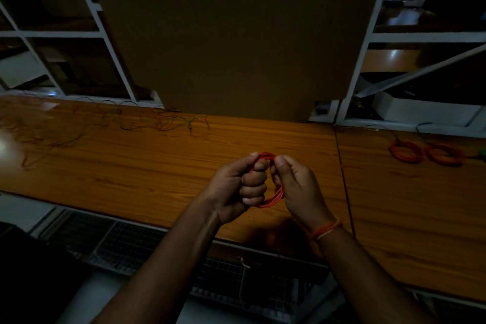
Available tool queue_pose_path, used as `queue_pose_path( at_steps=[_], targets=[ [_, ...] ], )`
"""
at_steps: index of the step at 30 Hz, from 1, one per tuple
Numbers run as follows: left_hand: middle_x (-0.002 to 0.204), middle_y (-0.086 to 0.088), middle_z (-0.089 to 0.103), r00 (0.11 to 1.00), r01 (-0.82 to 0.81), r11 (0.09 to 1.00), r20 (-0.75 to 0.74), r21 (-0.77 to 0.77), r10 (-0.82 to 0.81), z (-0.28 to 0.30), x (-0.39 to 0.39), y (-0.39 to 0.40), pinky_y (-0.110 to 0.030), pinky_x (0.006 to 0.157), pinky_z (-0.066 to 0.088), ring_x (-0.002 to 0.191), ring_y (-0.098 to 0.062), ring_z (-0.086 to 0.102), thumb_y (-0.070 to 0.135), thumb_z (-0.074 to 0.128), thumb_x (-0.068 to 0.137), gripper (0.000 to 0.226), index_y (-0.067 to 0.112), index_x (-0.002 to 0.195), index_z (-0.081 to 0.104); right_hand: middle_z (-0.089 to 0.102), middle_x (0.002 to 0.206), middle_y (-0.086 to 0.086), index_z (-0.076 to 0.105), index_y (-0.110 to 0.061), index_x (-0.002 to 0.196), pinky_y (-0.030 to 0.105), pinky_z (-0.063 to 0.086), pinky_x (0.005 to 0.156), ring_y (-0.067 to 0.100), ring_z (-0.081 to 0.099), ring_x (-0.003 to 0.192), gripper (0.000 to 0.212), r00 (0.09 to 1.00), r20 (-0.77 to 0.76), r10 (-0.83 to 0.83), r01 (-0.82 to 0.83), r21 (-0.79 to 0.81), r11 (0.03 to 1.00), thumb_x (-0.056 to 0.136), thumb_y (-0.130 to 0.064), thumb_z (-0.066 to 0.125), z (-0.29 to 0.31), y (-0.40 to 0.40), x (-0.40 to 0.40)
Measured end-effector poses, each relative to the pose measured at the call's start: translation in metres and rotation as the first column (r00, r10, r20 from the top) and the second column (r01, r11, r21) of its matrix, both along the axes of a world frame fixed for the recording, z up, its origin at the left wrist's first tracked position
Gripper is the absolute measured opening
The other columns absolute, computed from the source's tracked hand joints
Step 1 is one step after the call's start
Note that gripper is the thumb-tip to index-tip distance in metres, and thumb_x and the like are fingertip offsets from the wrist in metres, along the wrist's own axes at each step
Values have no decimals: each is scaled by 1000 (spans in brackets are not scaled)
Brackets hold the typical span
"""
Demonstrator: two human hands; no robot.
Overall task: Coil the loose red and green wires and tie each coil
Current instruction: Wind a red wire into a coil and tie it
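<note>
Above the wooden table [157, 166] I hold a small coil of red wire [273, 198] between both hands. My left hand [238, 184] is a fist with its fingers curled through the coil, thumb on the top strands. My right hand [294, 187] pinches the coil's top and right side. Loose red and green wires [110, 121] lie tangled across the far left of the table. Two finished red coils [406, 151] [444, 155] lie side by side at the far right.
A large brown cardboard sheet [236, 34] stands upright behind the table. White shelf frames [110, 42] flank it on both sides. A wire-mesh rack [147, 242] sits below the table's front edge. A seam [343, 181] splits the tabletop right of my hands.
</note>
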State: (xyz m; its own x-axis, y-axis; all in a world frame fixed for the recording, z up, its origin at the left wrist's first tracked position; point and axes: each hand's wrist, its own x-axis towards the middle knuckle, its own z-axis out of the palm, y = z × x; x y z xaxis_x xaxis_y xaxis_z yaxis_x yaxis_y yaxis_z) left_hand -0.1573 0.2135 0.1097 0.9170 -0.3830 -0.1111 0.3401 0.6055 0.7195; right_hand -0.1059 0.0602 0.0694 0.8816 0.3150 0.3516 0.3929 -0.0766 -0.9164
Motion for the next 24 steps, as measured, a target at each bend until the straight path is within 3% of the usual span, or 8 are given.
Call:
queue_pose_path(
  at_steps=[5, 9, 12, 14, 17, 20, 24],
  targets=[
    [53, 10, 22, 991, -132, 983, 39, 127, 128, 0, 1, -5, -20, 39, 19, 41, -5, 17, 37, 47, 102, 28, 19, 81, 51, 50, 66, -4, 61, -20, 87, 33, 35, 51, 12, 45, 55, 40, 999, -35, 31, -32, -3, 999, 105, -48, 40, -2, 0, 3],
    [51, 11, 24, 986, -165, 979, 25, 119, 163, -1, 0, -6, -19, 38, 19, 38, -4, 20, 36, 41, 104, 30, 18, 82, 50, 56, 72, 1, 63, -13, 99, 27, 35, 45, 14, 46, 53, 39, 979, -152, 137, -128, 67, 990, 105, -45, 41, -3, -6, -1],
    [53, 10, 17, 979, -202, 978, 0, 43, 203, 4, 2, 2, -19, 39, 16, 41, -6, 11, 36, 38, 103, 30, 17, 81, 49, 61, 75, 2, 63, -19, 113, 26, 38, 50, 14, 51, 57, 32, 939, -274, 208, -190, 91, 977, 101, -45, 51, -12, -18, -3],
    [57, 9, 12, 969, -246, 969, -15, -30, 245, 7, 5, 13, -21, 40, 14, 45, -8, 7, 36, 38, 102, 33, 18, 79, 51, 61, 74, -2, 62, -19, 119, 26, 42, 56, 12, 53, 61, 20, 928, -290, 233, -225, 61, 972, 100, -25, 63, -23, -30, -6],
    [58, 10, 12, 953, -303, 942, -27, -144, 303, 8, 12, 31, -20, 38, 16, 45, -7, 8, 34, 31, 107, 48, 20, 68, 56, 58, 72, -10, 62, -12, 120, 21, 46, 61, 7, 58, 67, 29, 922, -327, 205, -204, 40, 978, 95, 2, 64, -43, -49, -11],
    [57, 11, 13, 919, -389, 886, -45, -251, 391, 8, 17, 45, -18, 37, 21, 46, -6, 9, 28, 32, 105, 43, 23, 66, 48, 62, 75, -9, 61, -11, 116, 25, 50, 62, 10, 61, 70, 27, 919, -377, 113, -111, 29, 993, 94, 4, 65, -56, -59, -18],
    [52, 10, 18, 844, -530, 794, -95, -297, 528, 7, 20, 60, -19, 37, 23, 41, -7, 14, 23, 31, 107, 48, 22, 61, 45, 63, 81, 10, 65, -10, 104, 32, 50, 53, 14, 62, 61, 17, 879, -477, -3, 13, 17, 1000, 91, 0, 69, -72, -63, -28]
  ],
)
